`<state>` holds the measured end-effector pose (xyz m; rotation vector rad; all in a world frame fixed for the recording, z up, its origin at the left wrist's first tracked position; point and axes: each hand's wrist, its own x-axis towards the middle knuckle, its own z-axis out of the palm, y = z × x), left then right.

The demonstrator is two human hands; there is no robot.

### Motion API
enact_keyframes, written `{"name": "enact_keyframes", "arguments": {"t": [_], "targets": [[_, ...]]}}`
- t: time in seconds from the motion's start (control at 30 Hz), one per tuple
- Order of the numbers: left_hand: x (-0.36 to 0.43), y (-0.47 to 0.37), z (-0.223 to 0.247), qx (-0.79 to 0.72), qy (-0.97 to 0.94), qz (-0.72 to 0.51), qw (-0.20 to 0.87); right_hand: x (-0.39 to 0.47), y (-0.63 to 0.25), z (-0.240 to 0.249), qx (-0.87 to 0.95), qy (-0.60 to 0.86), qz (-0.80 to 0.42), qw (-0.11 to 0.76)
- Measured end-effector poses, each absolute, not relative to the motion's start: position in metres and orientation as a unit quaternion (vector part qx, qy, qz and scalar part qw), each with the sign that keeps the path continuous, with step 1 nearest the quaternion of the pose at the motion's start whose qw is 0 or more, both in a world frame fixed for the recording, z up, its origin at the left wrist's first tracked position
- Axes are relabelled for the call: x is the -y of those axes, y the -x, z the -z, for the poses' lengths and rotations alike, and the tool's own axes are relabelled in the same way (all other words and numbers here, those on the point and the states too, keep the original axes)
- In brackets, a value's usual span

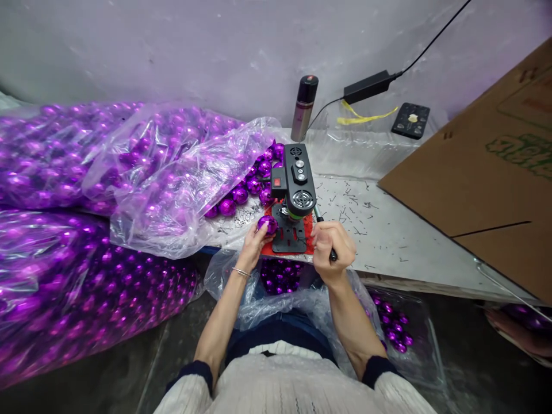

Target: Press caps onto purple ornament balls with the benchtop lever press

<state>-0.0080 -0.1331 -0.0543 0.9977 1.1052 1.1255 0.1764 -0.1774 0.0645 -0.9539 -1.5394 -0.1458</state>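
Flanking the machine [301, 175], the left hand [252, 244] pinches a ball [268, 223], the right hand [334, 244] clenches a lever [333, 255], likely for leverage.

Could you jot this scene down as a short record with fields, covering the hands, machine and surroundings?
Left fingers: holding a shiny purple ball
Right fingers: wrapped around a black handle
Machine: black machine with a red switch
Loose balls: purple pile left of the machine
Left side: clear bags full of purple balls
Behind: bottle
Right side: cardboard box
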Motion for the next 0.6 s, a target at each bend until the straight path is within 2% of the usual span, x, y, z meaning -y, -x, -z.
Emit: {"name": "enact_keyframes", "arguments": {"t": [0.1, 0.27, 0.43, 0.6], "targets": [[0.136, -0.01, 0.056, -0.515, -0.526, -0.479, 0.478, 0.176, -0.18, -0.07, 0.683, 0.402, 0.059, 0.607], [0.134, -0.02, 0.05, -0.524, -0.685, -0.404, 0.307, 0.177, -0.181, -0.071, 0.693, 0.399, 0.071, 0.596], [0.129, -0.021, 0.051, -0.494, -0.737, -0.393, 0.242, 0.18, -0.182, -0.068, 0.7, 0.414, 0.081, 0.576], [0.123, -0.031, 0.062, -0.463, -0.747, -0.418, 0.232, 0.182, -0.183, -0.067, 0.701, 0.414, 0.08, 0.576]]}}
